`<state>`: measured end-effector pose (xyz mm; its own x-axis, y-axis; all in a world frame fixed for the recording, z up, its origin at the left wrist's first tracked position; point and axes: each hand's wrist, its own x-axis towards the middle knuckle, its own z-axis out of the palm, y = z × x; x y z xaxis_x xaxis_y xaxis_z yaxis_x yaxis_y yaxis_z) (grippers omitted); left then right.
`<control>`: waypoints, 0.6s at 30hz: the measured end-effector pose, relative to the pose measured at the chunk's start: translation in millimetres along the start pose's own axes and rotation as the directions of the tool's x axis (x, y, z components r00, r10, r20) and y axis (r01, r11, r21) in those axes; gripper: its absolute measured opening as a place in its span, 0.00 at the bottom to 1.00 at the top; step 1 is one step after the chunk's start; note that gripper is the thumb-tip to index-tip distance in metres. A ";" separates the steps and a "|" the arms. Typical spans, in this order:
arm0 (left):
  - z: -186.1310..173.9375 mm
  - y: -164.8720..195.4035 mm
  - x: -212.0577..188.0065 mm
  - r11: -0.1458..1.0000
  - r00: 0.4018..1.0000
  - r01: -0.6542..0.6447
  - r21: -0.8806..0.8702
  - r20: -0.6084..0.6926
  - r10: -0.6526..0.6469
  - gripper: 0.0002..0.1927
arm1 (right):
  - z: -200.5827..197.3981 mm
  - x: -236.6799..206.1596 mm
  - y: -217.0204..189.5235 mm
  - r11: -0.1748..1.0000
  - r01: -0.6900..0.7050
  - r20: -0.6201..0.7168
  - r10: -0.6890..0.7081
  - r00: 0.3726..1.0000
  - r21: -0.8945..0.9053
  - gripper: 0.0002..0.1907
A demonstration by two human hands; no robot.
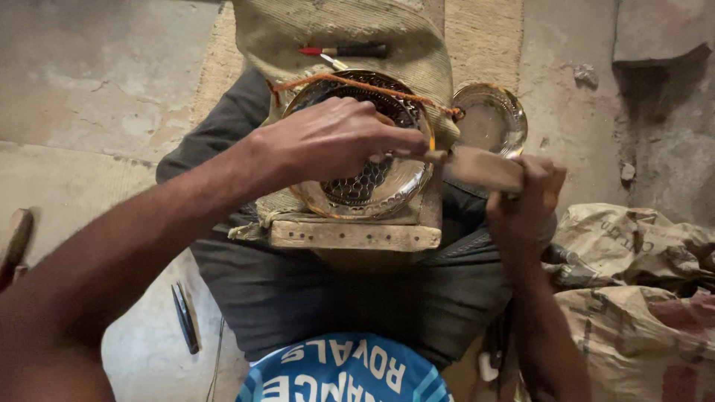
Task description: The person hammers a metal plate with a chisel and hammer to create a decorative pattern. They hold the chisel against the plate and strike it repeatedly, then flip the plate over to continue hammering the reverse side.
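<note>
We see the left hand [328, 141] hiding part of the engraved round brass plate [372, 190]; the wooden mallet [484, 170] blurs.

Plate on a wooden board across the lap

The plate [372, 186] lies on the board [354, 236]; a bowl [490, 119] sits just right of it, a tool [346, 50] behind it, sacks [633, 298] at right.

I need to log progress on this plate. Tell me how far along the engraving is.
Done: the engraved metal plate already carries dense pattern across its centre. In hand: the left hand sets a slim tool near the plate's right rim, and the right hand holds a wooden mallet against it. Left: the smooth outer band looks unworked; the smaller dish beside it looks plain.
</note>
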<state>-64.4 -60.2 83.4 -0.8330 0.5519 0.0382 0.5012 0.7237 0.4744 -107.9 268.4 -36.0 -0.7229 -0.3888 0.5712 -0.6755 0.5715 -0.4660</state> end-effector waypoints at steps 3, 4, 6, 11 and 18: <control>5.8 0.9 -1.4 0.998 0.999 0.003 0.070 0.047 -0.006 0.39 | 4.4 -7.4 -5.4 1.000 0.025 0.024 -0.025 0.999 -0.011 0.26; 8.4 -0.6 -2.1 0.994 0.996 0.027 0.104 0.081 -0.035 0.41 | 4.8 -5.8 -6.9 0.994 0.077 0.047 -0.074 0.996 -0.073 0.29; 19.0 -0.8 -10.6 0.990 0.933 -0.051 -0.133 -0.360 -0.001 0.31 | 0.7 0.9 -10.1 0.989 0.031 0.057 -0.023 0.998 -0.142 0.26; 55.0 6.3 -36.2 0.850 0.631 0.029 -0.527 -0.649 -0.424 0.26 | -19.0 32.0 -25.9 0.995 -0.065 0.161 0.077 0.984 -0.079 0.27; 78.0 10.5 -39.7 0.892 0.548 0.132 -0.432 -0.718 -0.429 0.36 | -37.9 99.5 -42.7 0.962 0.261 0.264 -0.232 0.936 -0.081 0.20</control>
<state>-7.8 -42.2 18.3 -0.8397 -0.3056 0.4488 0.2358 0.5393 0.8084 -145.4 232.6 66.4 -0.5584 -0.6875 0.4643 -0.8269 0.5066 -0.2443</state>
